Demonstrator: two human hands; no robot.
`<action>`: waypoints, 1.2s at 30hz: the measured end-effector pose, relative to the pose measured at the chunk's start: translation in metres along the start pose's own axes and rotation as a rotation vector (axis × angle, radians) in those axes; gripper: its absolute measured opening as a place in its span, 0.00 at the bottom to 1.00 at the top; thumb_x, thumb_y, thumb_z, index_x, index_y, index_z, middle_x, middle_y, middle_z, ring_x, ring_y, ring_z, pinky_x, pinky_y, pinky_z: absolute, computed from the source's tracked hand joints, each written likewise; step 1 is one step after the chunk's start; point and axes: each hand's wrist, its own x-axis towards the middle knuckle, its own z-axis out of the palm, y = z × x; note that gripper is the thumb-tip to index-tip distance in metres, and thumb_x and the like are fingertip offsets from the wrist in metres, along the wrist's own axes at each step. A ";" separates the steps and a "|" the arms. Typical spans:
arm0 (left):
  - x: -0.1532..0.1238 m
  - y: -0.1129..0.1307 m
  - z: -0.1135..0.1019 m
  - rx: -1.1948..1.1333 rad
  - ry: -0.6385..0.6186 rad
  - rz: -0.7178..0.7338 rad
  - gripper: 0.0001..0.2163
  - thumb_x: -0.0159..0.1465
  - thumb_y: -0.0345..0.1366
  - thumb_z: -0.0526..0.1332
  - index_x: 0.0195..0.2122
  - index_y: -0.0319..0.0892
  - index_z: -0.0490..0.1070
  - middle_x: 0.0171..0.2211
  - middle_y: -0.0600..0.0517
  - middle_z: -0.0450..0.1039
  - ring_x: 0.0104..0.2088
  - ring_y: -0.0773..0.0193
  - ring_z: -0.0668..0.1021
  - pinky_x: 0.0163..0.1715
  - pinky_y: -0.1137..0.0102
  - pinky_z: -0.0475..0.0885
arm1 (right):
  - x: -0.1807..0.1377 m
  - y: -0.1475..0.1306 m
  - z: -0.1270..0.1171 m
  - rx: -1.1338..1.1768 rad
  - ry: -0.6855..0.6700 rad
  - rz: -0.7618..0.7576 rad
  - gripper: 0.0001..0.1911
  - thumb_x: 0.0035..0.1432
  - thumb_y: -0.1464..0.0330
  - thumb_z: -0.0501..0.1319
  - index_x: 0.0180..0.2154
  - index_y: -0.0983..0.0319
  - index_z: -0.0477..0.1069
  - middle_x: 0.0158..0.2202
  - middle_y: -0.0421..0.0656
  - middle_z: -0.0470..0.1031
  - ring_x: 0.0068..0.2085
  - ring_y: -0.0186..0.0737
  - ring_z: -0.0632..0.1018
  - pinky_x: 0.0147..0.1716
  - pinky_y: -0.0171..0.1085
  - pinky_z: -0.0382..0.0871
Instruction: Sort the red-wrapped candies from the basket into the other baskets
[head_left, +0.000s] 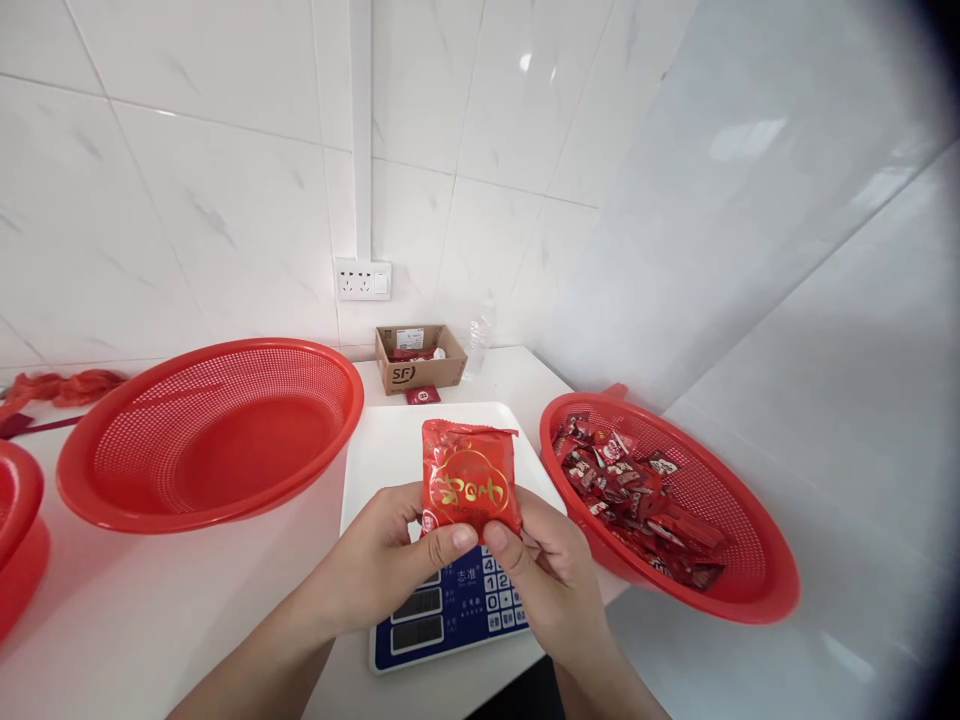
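Observation:
A red packet with gold lettering (470,475) is held up between my two hands, over a digital scale (382,440) with a white platform and a blue keypad panel. My left hand (386,555) grips its lower left side, thumb on the front and fingers behind. On the lower right, my right hand (551,560) pinches it the same way. Both thumbs nearly meet at the bottom edge. The lettering appears upside down from here. Parts of the scale's display and keys are hidden behind my hands.
To the right, a red perforated basket (765,560) holds many small wrapped packets (637,490). On the left stands another red basket (262,440), with part of a third red basket (15,510) beyond. An SF cardboard box (442,375), a small red packet (422,396) and a clear plastic bottle (480,335) are behind.

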 end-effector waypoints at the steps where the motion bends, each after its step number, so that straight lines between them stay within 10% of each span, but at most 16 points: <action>1: 0.000 0.000 0.000 -0.022 -0.011 -0.012 0.15 0.63 0.43 0.58 0.46 0.41 0.74 0.42 0.48 0.77 0.43 0.56 0.75 0.44 0.65 0.70 | 0.000 0.000 0.000 -0.018 0.006 -0.001 0.10 0.61 0.65 0.55 0.36 0.58 0.75 0.32 0.42 0.75 0.34 0.39 0.75 0.35 0.37 0.70; 36: -0.002 0.004 0.005 0.059 0.155 -0.007 0.09 0.60 0.40 0.61 0.39 0.43 0.75 0.37 0.51 0.78 0.38 0.60 0.77 0.39 0.69 0.71 | -0.002 0.010 0.004 -0.019 0.046 0.068 0.10 0.61 0.61 0.55 0.35 0.59 0.70 0.30 0.41 0.71 0.31 0.37 0.71 0.32 0.36 0.68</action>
